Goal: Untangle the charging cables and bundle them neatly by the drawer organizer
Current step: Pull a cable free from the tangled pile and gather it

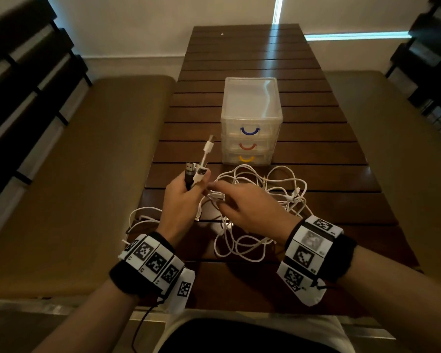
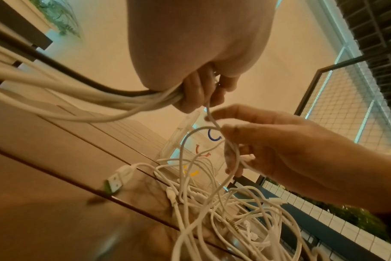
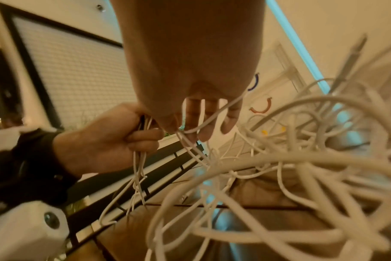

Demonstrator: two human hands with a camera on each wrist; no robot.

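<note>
Our left hand (image 1: 182,191) gripped several cable plugs (image 1: 195,171) upright. Our right hand (image 1: 242,205) pinched one white strand from the tangled cables (image 1: 252,225), lying on the worktop (image 1: 316,149) at 6 o'clock of the drawer organizer (image 1: 251,121).

Both forearms bare, no sleeves. Left hand (image 1: 182,197) & right hand (image 1: 250,207) bare too, no gloves or rings seen. Each wrist: black fabric cuff w/ wraparound band of white panels (image 1: 153,261), each printed w/ a black square fiducial marker. White camera housing (image 3: 27,227) under left wrist, round dark lens. Thin black cable (image 1: 144,319) hangs off left cuff. Lap: dark garment, pale cloth at sides.
</note>
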